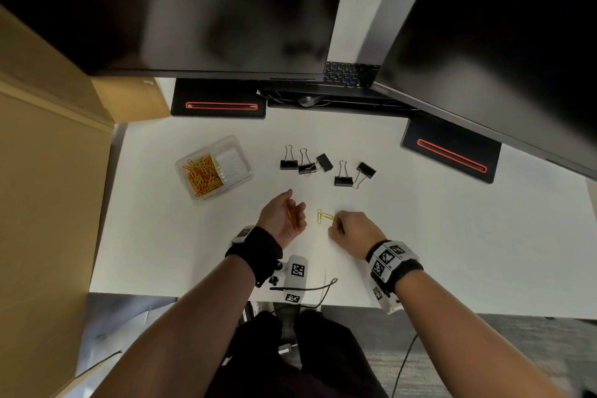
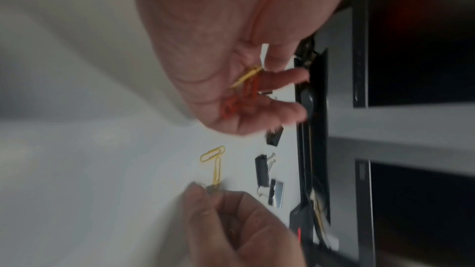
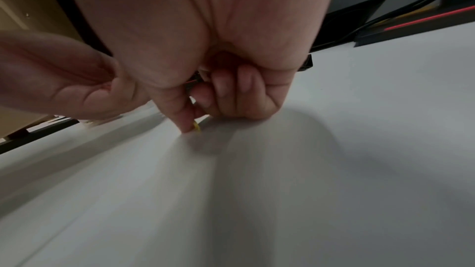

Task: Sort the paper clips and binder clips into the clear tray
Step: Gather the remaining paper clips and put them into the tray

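Note:
The clear tray (image 1: 239,157) stands at the left; its left compartment is full of yellow and orange paper clips (image 1: 202,175), its right one looks empty. Several black binder clips (image 1: 343,176) lie in a loose row beyond my hands. My left hand (image 1: 295,203) is palm up, fingers curled round a small bunch of red and yellow paper clips (image 2: 241,92). Two yellow paper clips lie on the white table between my hands. My right hand (image 1: 336,220) pinches the nearer yellow clip (image 1: 328,216) at table level; the other yellow clip (image 1: 319,216) lies beside it, touching its end.
Two dark monitors overhang the back of the table, on black bases with red stripes (image 1: 221,106) (image 1: 452,155). A keyboard (image 1: 349,74) and cables sit between them. A tan wooden panel (image 1: 48,171) borders the left side. The table's front edge is near my wrists.

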Available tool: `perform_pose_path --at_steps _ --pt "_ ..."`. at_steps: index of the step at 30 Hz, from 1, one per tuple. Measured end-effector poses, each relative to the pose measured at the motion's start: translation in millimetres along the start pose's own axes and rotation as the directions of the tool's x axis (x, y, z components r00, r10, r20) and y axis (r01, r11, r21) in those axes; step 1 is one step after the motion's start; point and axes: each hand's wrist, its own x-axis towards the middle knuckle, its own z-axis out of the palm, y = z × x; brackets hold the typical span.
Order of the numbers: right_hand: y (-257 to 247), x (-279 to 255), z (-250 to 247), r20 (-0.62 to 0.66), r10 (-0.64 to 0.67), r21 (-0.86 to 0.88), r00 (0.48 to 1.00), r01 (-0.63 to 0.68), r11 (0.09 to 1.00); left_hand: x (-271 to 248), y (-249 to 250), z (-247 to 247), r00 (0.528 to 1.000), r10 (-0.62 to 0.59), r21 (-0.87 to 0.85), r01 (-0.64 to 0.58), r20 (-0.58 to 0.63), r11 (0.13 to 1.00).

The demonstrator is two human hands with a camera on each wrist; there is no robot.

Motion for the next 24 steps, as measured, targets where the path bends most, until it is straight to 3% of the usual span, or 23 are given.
perform_pose_path --at_steps 2,3,5,6,7,9,11,15,18,22,24 --pt "3 -3 -4 -0.015 0.030 0.157 0.999 -0.027 0.987 3 -2 5 0.988 0.115 0.303 -0.079 -0.103 0.950" --pt "4 -3 -6 -0.032 0.057 0.251 0.998 -0.048 0.967 5 -3 9 0.973 0.207 0.552 -0.116 -0.106 0.826" --pt "5 -1 -9 -0.064 0.135 0.462 0.989 -0.091 0.882 5 -9 14 0.925 0.378 0.929 -0.167 0.031 0.332" --pt "4 -1 -11 -0.075 0.177 0.567 0.981 -0.104 0.817 4 -14 15 0.896 0.434 0.976 -0.172 0.098 0.135" --pt "4 0 -12 -0.085 0.217 0.638 0.973 -0.114 0.762 3 -19 16 0.873 0.467 0.985 -0.172 0.140 0.026" --pt "4 4 -15 -0.127 0.263 0.655 0.957 -0.118 0.746 3 -28 15 0.845 0.498 0.981 -0.168 0.195 -0.098" --pt "3 8 -17 -0.175 0.238 0.545 0.955 -0.108 0.832 4 -31 14 0.832 0.512 0.976 -0.154 0.213 -0.156" --pt "0 17 -14 -0.133 0.047 0.239 0.990 -0.014 0.971 5 -30 17 0.844 0.501 0.980 -0.137 0.193 -0.146" --pt "-4 23 -13 -0.049 0.015 0.097 0.999 -0.010 0.995 5 -27 22 0.871 0.461 0.982 -0.110 0.171 -0.156" --pt "-11 27 -10 -0.054 0.002 -0.011 0.999 -0.002 1.000 3 -19 26 0.892 0.391 0.962 -0.143 0.226 -0.231" --pt "-14 26 -7 -0.044 0.017 -0.035 0.999 -0.018 0.999 4 -13 22 0.897 0.366 0.965 -0.198 0.249 -0.171"
